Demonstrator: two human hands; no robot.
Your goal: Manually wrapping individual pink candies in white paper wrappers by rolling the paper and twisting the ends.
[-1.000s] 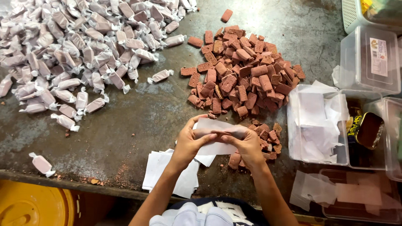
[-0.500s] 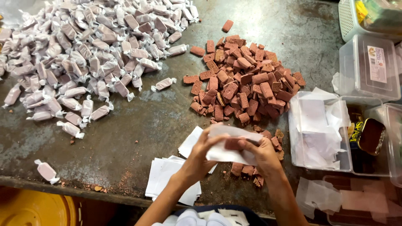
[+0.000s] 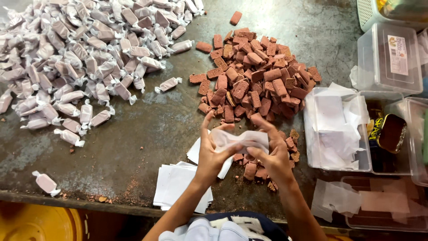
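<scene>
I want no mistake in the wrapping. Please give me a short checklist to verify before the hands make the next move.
1. Both hands on the wrapper: ok, left hand and right hand hold the white paper.
2. Candy inside paper: cannot tell, hidden.
3. Unwrapped brown pieces within reach: ok.
4. Spare paper sheets beside left hand: ok.
5. Wrapped pile kept apart from brown pieces: ok.

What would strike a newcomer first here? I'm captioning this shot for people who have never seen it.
A heap of bare reddish-brown rectangular sweet blocks fills the table's centre, with a wide spread of white paper-wrapped twisted sweets at upper left. Near the front edge, the left hand and right hand together hold a thin white paper wrapper.
</scene>
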